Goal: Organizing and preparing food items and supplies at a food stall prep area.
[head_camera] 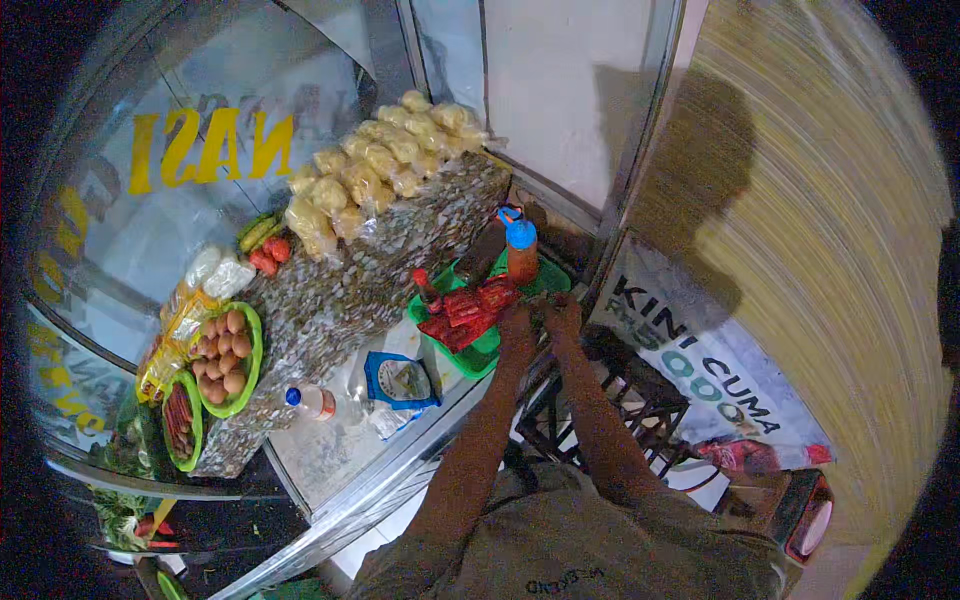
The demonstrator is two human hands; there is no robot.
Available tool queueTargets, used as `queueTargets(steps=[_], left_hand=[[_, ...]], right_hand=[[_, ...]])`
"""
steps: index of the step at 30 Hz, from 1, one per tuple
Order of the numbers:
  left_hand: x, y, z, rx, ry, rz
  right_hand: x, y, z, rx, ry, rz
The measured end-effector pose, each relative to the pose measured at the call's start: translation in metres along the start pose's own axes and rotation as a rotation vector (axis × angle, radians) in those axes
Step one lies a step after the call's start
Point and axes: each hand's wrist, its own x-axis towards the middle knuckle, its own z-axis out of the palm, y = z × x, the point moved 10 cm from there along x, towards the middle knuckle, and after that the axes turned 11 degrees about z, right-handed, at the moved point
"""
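My left hand (517, 321) and my right hand (561, 315) are close together at the right rim of a green plastic tray (480, 362). The fingers are dark and blurred, so whether they pinch something small is hidden from me. Just left of my left hand, red glossy sachets (469, 309) lie in the tray. A squeeze bottle of orange-red sauce (523, 262) with a blue cap stands behind them. A small sauce bottle with a red cap (426, 291) leans at the tray's left side.
Bagged yellowish food (375, 169) lines the back of the stone-patterned counter (330, 300). Eggs (223, 352) fill a green basket at left; sausages (178, 420) lie in another. A blue-capped plastic bottle (311, 403) and a blue-white packet (403, 380) lie nearer. A lettered banner (712, 375) hangs right.
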Motion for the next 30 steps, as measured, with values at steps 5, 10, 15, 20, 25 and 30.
queueTargets(steps=[5,10,15,20,25,30], left_hand=[[-0.004,0.041,-0.027,-0.051,0.235,0.275],[-0.005,0.018,-0.053,-0.064,0.337,0.169],[-0.020,0.055,-0.131,-0.347,0.448,0.053],[-0.067,0.063,-0.229,-0.234,0.427,0.005],[-0.128,0.023,-0.242,-0.192,0.419,-0.156],[-0.186,-0.041,-0.229,-0.295,0.523,-0.355]], right_hand=[[-0.009,-0.005,-0.021,0.135,0.100,-0.014],[0.009,-0.024,-0.001,-0.004,-0.026,-0.093],[-0.014,-0.058,-0.008,0.383,-0.189,-0.249],[-0.107,-0.174,-0.012,0.835,-0.682,-0.265],[-0.170,-0.181,0.030,0.856,-0.894,-0.147],[-0.203,-0.159,0.100,0.456,-0.796,-0.362]])
